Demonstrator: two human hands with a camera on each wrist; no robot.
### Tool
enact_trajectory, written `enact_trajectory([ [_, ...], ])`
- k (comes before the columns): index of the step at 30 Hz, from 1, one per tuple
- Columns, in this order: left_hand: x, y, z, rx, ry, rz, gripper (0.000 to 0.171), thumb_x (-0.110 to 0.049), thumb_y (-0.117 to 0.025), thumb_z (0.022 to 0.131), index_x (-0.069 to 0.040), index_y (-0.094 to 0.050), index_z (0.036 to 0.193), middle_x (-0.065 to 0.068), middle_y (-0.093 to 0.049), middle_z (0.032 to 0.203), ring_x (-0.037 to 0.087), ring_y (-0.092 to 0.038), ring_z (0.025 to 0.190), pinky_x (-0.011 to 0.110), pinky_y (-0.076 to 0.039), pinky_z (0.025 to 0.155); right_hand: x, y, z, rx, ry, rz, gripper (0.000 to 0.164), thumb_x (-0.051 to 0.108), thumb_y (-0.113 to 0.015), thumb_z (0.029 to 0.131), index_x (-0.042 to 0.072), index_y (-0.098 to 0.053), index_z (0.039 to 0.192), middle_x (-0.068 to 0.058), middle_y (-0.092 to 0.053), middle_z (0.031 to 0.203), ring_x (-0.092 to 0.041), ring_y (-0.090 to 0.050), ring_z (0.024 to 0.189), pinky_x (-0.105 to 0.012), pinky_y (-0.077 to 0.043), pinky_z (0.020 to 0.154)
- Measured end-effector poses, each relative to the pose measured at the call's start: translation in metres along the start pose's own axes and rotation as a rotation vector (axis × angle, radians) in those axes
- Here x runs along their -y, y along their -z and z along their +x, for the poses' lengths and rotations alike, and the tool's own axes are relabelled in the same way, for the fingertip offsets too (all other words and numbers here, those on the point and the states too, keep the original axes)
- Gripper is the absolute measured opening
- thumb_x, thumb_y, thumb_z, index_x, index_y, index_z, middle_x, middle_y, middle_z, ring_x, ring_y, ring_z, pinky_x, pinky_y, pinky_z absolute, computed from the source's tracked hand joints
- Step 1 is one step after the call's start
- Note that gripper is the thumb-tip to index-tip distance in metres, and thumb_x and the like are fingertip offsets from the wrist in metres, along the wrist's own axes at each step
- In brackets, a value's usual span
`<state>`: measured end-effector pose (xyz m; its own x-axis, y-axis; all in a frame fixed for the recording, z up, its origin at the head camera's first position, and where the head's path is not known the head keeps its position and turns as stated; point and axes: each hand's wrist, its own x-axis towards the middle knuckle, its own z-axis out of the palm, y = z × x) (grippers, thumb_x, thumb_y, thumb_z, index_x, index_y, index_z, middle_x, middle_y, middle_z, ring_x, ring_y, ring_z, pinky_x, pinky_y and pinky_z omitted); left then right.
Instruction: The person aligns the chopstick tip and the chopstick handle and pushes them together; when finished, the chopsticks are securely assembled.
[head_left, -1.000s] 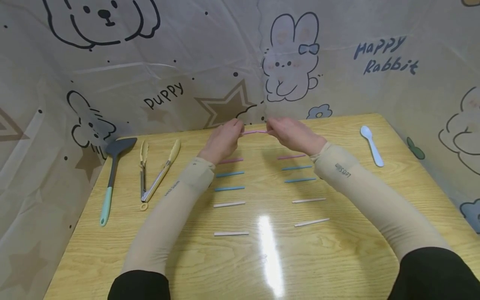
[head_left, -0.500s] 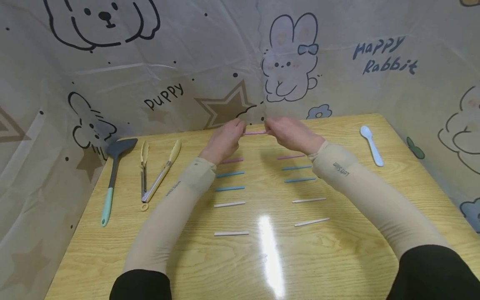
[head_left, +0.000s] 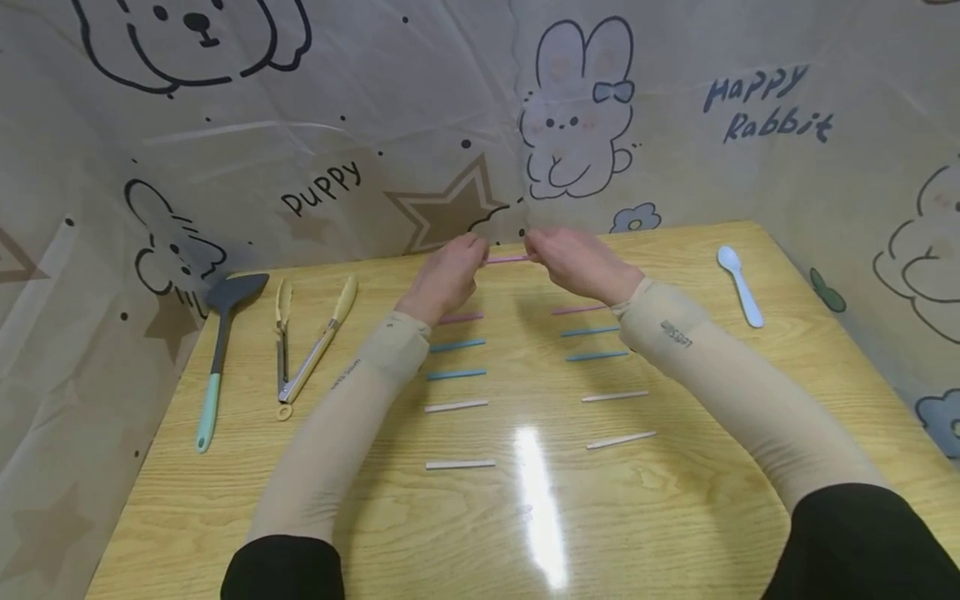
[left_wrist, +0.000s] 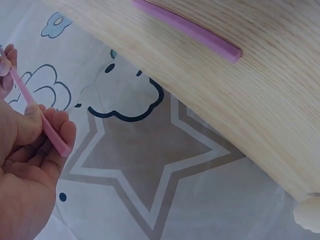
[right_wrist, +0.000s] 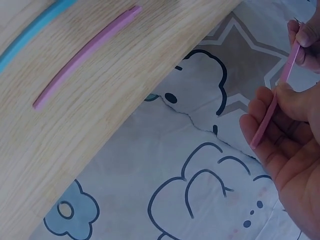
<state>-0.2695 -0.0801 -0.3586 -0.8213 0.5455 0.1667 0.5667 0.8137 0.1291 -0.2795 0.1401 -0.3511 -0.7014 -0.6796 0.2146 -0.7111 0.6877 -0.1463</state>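
At the table's far edge, my left hand [head_left: 447, 279] and right hand [head_left: 581, 262] pinch a thin pink stick [head_left: 508, 258] near its two ends. It stretches level across the gap between them. In the left wrist view, the left thumb presses the stick [left_wrist: 54, 134] against curled fingers, and its blunt end pokes out. The right wrist view shows the right thumb holding the other end [right_wrist: 264, 122] across the fingers. Below the hands lie two more pink sticks, one on the left [head_left: 461, 317] and one on the right [head_left: 577, 311].
Blue sticks [head_left: 457, 374] and white sticks [head_left: 461, 465] lie in two columns on the wooden table [head_left: 420, 542]. A spatula [head_left: 217, 358] and open tongs [head_left: 311, 358] lie at left, a light-blue spoon [head_left: 741, 287] at right. A printed sheet [head_left: 420, 83] hangs behind.
The pink stick, slightly bent in the middle a second ago, now looks straight. The hands have come slightly closer together, and the head view has shifted a little.
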Motion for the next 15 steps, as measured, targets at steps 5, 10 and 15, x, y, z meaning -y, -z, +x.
enact_trajectory([
  [5, 0.0011, 0.0012, -0.0006, 0.000, -0.004, -0.019, 0.031, 0.019, -0.060, 0.086, 0.003, -0.062, 0.112, 0.014, -0.061, 0.108, 0.026, -0.060, 0.100, 0.029, -0.051, 0.089, -0.0001, -0.0021, 0.0026, 0.000, -0.008, 0.011, 0.006, 0.006, -0.058, 0.099, 0.000, -0.059, 0.100, -0.011, -0.064, 0.089, -0.025, -0.062, 0.073, -0.033, -0.054, 0.066],
  [10, 0.0029, 0.0014, -0.0019, -0.009, -0.012, -0.028, 0.030, 0.019, -0.059, 0.087, 0.004, -0.062, 0.113, 0.015, -0.062, 0.109, 0.027, -0.060, 0.101, 0.029, -0.050, 0.090, 0.0005, -0.0031, 0.0047, -0.009, -0.003, 0.011, 0.006, 0.005, -0.059, 0.098, 0.000, -0.060, 0.100, -0.012, -0.065, 0.090, -0.025, -0.063, 0.074, -0.034, -0.055, 0.067],
  [15, 0.0037, 0.0016, -0.0018, -0.005, -0.001, -0.030, 0.032, 0.018, -0.059, 0.087, 0.004, -0.062, 0.116, 0.016, -0.061, 0.110, 0.027, -0.060, 0.102, 0.030, -0.050, 0.091, 0.0015, -0.0010, 0.0059, -0.016, 0.004, 0.023, 0.006, 0.002, -0.060, 0.097, -0.002, -0.061, 0.102, -0.015, -0.067, 0.094, -0.028, -0.065, 0.079, -0.035, -0.056, 0.072],
])
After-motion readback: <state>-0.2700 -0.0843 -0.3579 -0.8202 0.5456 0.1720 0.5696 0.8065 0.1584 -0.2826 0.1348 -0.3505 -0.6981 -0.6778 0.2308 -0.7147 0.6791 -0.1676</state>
